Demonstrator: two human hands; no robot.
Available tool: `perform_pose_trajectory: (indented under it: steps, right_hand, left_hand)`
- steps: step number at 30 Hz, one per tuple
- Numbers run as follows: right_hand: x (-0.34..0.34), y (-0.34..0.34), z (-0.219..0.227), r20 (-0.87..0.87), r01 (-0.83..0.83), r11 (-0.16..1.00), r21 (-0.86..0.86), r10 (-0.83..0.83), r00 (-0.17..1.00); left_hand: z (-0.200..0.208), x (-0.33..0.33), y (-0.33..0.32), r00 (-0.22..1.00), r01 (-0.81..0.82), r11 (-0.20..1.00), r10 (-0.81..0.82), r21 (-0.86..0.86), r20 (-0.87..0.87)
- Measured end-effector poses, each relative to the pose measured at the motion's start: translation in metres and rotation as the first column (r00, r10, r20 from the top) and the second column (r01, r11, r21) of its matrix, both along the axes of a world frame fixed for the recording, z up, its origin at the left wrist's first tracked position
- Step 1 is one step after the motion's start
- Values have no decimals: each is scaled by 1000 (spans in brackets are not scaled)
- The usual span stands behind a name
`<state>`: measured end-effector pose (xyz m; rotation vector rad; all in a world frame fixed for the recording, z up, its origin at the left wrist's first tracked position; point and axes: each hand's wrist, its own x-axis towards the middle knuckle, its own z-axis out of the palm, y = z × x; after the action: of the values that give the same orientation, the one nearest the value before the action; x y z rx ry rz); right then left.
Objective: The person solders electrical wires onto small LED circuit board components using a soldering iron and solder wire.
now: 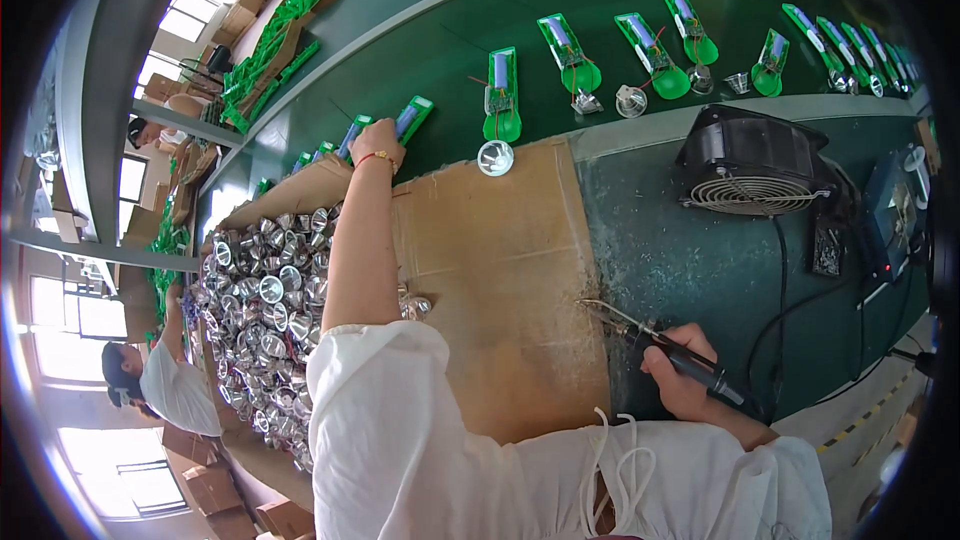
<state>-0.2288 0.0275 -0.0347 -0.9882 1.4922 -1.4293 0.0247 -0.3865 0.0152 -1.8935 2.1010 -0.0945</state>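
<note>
My left hand [378,143] reaches to the far left of the bench, its fingers closed at the lower end of a green flashlight housing [413,117] with a blue cell in it. The hand hides that end. Just left of the hand lies another green housing [352,132]. In my right hand [685,376] is a soldering iron [700,368], held low at the right, its thin metal tip pointing left over the cardboard sheet [500,260]. Straight ahead a housing [502,90] with red wires lies by a silver reflector cup [495,158].
A box of silver reflector cups [270,310] stands left of the cardboard. Several more housings [650,55] lie along the far green belt. A black fan [755,165] and a blue soldering station [890,205] sit at right. Two people [175,380] are at far left.
</note>
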Motion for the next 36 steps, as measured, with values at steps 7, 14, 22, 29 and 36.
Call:
perform_pose_trajectory:
  steps: [7, 14, 22, 29, 36]
  right_hand:
    - [1, -2, 5, 54, -20, 1000, -2, 20, 998]
    - [2, -3, 5, 34, -13, 998, -57, 15, 999]
    - [6, -9, 9, 84, 57, 997, -43, -54, 995]
    - [6, -7, 6, 159, 61, 995, -80, -48, 986]
    - [7, -6, 10, 233, 55, 995, -81, -35, 972]
  left_hand:
    - [75, -13, 72, 702, 115, 974, 59, 195, -710]
    - [86, -22, 204, 264, 215, 905, 308, 367, -914]
    - [31, -31, 288, -113, 137, 872, 484, 469, -868]
    - [40, -40, 320, -51, 91, 906, 419, 414, -907]
    - [38, -42, 330, -20, 125, 965, 235, 231, -972]
